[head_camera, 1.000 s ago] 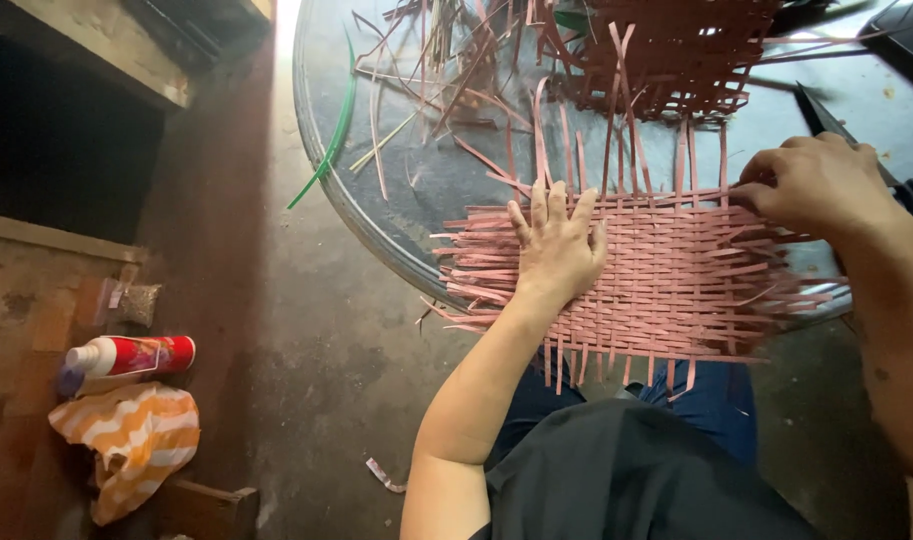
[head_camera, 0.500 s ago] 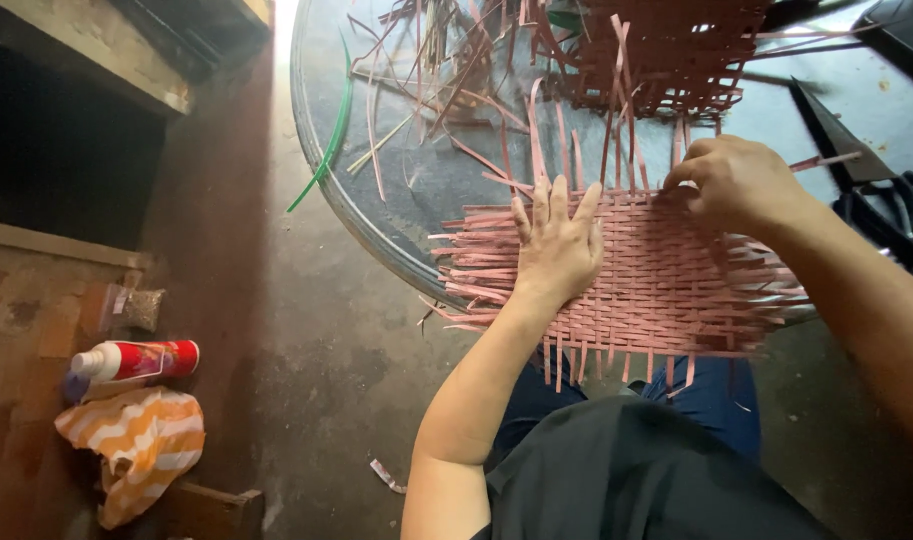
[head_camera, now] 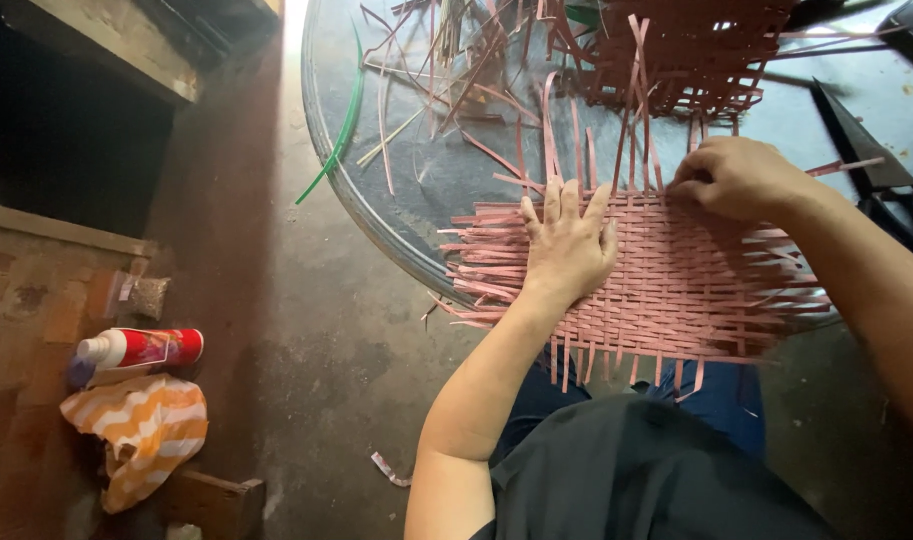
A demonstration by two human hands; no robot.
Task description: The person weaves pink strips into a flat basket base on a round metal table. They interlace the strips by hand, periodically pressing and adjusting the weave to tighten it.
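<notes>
A flat mat woven from pink strips (head_camera: 676, 290) lies on the near edge of a round glass table (head_camera: 326, 130). My left hand (head_camera: 568, 240) presses flat on the mat's left part, fingers spread. At the mat's far edge my right hand (head_camera: 736, 178) is curled, its fingers pinching a pink strip (head_camera: 846, 165) that sticks out to the right. Loose strip ends fringe the mat on all sides.
A second, darker woven piece (head_camera: 696, 50) and scattered loose strips lie farther back on the table, with a green strip (head_camera: 341, 130) at the rim. Dark scissors (head_camera: 876, 160) rest at right. On a brick ledge at left are a red-and-white bottle (head_camera: 141, 350) and an orange-striped cloth (head_camera: 141, 430).
My right hand has moved left along the mat's far edge, from the right side toward the middle. My left hand has stayed pressed on the mat.
</notes>
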